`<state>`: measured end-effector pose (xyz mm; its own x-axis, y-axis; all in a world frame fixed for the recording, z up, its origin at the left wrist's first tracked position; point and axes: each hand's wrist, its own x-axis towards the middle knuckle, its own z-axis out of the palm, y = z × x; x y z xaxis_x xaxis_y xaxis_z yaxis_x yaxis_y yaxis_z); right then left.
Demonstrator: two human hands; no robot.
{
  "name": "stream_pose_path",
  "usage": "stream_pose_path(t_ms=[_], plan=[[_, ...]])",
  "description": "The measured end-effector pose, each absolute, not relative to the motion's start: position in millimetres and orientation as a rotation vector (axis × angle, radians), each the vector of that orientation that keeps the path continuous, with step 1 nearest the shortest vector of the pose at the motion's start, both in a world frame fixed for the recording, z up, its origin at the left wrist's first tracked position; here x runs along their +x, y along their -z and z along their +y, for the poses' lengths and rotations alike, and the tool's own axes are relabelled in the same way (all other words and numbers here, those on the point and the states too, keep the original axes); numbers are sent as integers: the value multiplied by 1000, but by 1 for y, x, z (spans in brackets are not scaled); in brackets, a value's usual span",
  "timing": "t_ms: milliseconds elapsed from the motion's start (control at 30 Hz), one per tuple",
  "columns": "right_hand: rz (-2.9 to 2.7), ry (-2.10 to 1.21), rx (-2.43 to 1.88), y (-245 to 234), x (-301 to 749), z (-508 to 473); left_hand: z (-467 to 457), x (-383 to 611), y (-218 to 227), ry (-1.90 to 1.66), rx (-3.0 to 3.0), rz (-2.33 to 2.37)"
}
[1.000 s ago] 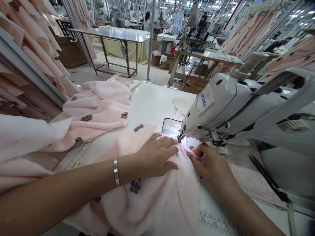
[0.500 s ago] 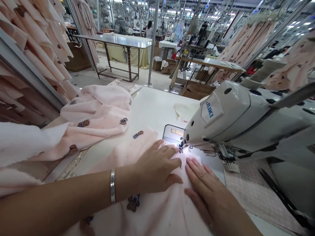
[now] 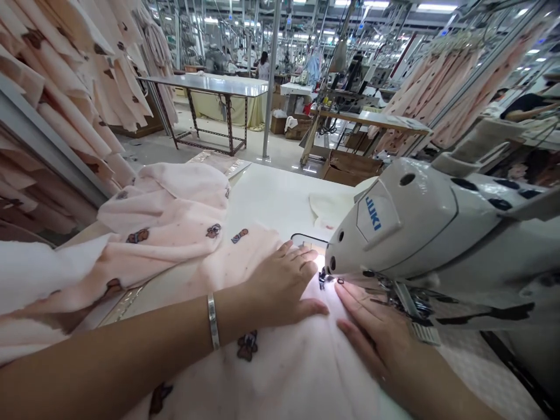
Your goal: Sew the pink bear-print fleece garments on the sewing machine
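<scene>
Pressing with fingers spread flat, gripping nothing, the left hand and right hand pin the pink cloth on the surface, the needle just ahead between them (left hand nearer).

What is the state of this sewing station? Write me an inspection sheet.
Surface: white sewing table, partly under cloth.
Job's things: pink printed fabric under the needle of the Juki sewing machine.
Clutter: heap of pink fabric at left; cream scrap beyond the machine head.
Hands: left hand and right hand flat and open on the fabric, either side of the needle; bracelet on left wrist.
Cables: nothing seen.
Surroundings: hanging pink garments, metal table, cardboard box, people far back.
</scene>
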<state>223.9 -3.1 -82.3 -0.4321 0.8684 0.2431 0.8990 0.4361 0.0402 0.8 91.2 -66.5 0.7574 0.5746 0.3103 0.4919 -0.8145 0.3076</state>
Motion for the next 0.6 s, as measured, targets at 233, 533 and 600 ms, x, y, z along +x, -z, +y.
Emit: stream_pose_path(t_ms=[233,533,600], plan=[[-2311,-13,-1593,83,227,1,91,3,61,-568,2751,851],[-2107,-147,-1588,80,232,16,91,2,65,-639,2721,811],[-2113,-150,-1604,69,222,12,87,4,67,-658,2708,814]])
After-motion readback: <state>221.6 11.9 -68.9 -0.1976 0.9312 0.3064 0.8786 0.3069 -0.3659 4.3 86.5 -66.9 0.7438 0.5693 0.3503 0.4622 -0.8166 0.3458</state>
